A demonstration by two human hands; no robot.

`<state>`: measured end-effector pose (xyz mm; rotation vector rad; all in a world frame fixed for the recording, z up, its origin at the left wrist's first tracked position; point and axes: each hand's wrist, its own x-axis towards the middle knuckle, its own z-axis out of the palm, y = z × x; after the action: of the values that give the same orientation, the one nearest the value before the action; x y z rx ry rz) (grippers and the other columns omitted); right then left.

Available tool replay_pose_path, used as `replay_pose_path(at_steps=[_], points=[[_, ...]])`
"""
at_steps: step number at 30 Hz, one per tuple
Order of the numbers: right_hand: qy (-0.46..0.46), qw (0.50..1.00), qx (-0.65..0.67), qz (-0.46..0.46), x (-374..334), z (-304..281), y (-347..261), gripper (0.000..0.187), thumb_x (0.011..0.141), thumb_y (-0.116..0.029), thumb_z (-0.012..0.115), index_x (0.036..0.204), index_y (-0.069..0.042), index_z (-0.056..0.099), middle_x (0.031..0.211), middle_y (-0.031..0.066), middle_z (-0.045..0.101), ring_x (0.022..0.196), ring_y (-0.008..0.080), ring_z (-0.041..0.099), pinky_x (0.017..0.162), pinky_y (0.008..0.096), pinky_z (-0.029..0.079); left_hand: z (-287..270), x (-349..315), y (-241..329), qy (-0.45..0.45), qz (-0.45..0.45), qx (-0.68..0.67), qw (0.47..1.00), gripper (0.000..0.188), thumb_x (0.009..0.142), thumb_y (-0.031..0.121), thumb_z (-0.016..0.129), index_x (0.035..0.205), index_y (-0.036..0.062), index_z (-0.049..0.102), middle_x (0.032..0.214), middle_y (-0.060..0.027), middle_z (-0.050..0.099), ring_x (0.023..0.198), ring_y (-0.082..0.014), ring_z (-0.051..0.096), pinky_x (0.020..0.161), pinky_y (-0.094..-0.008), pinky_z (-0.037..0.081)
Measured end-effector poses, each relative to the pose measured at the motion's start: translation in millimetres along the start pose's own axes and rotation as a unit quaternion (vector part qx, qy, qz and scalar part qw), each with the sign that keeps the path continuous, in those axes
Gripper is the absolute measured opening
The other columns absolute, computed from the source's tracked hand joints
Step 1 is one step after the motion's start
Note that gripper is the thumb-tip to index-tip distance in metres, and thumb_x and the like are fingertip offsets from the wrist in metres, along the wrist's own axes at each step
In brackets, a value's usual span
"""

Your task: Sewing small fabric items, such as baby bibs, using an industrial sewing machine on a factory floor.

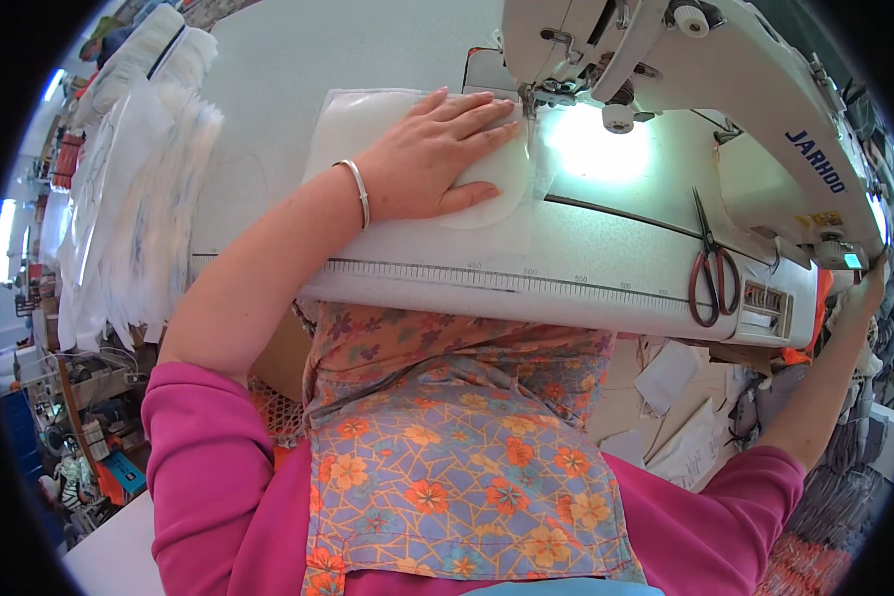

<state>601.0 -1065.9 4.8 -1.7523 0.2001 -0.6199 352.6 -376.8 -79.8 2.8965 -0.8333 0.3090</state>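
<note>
My left hand (437, 159) lies flat, fingers spread, on a white, partly see-through sheet (343, 124) on the machine bed. A rounded white piece (487, 211) shows under the palm and thumb. The sheet's right edge reaches the needle and presser foot (528, 99) of a white sewing machine (725, 84), whose lamp lights the bed. At the machine's far right end, my right hand (872, 283) is beside the head's end; its fingers are mostly hidden there. Red-handled scissors (710, 268) rest on the bed's right part, blades pointing away from me.
A thick stack of white sheets (134, 199) hangs over the table's left side. A ruler strip (447, 270) runs along the front edge. A small open compartment (765, 306) sits at the front right. Grey bundles (844, 457) and paper scraps (670, 377) lie below on the right.
</note>
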Motion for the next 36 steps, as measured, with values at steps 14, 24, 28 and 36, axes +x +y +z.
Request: replay_pose_path(at_steps=[14,24,28,36], points=[[-0.208,0.920,0.175,-0.281,-328,185,-92,0.034,0.086,-0.010,0.052,0.113,0.007,0.062,0.120,0.0160,0.062,0.109,0.0248,0.059,0.092,0.0359,0.048,-2,1,3,0.025,0.017,0.003,1.000,0.057,0.090,0.039,0.055,0.138,0.0091,0.046,0.147,-0.0130,0.038,0.139,-0.0285,0.031,0.114,-0.0480,0.023],[-0.435,0.743,-0.192,-0.471,-413,306,-94,0.032,0.079,-0.001,0.054,0.108,-0.003,0.064,0.112,0.0106,0.064,0.105,0.0291,0.060,0.094,0.0407,0.047,-3,-4,0,0.061,0.071,-0.055,0.994,0.031,0.088,0.018,0.056,0.117,0.0043,0.060,0.128,-0.0113,0.057,0.122,-0.0280,0.051,0.105,-0.0386,0.038],[-0.432,0.751,-0.204,-0.456,-414,304,-87,0.034,0.078,0.001,0.053,0.109,-0.004,0.065,0.114,0.0094,0.063,0.107,0.0284,0.060,0.094,0.0384,0.048,-3,-3,-3,0.058,0.080,-0.058,0.993,0.029,0.089,0.017,0.056,0.115,0.0044,0.060,0.128,-0.0103,0.057,0.123,-0.0279,0.050,0.106,-0.0388,0.038],[-0.408,0.740,-0.213,-0.491,-413,305,-82,0.037,0.077,0.001,0.055,0.112,-0.003,0.063,0.117,0.0116,0.062,0.110,0.0291,0.058,0.097,0.0387,0.047,-1,5,-11,0.071,0.068,-0.059,0.993,0.032,0.088,0.016,0.056,0.117,0.0036,0.060,0.127,-0.0103,0.058,0.123,-0.0269,0.050,0.105,-0.0388,0.038]])
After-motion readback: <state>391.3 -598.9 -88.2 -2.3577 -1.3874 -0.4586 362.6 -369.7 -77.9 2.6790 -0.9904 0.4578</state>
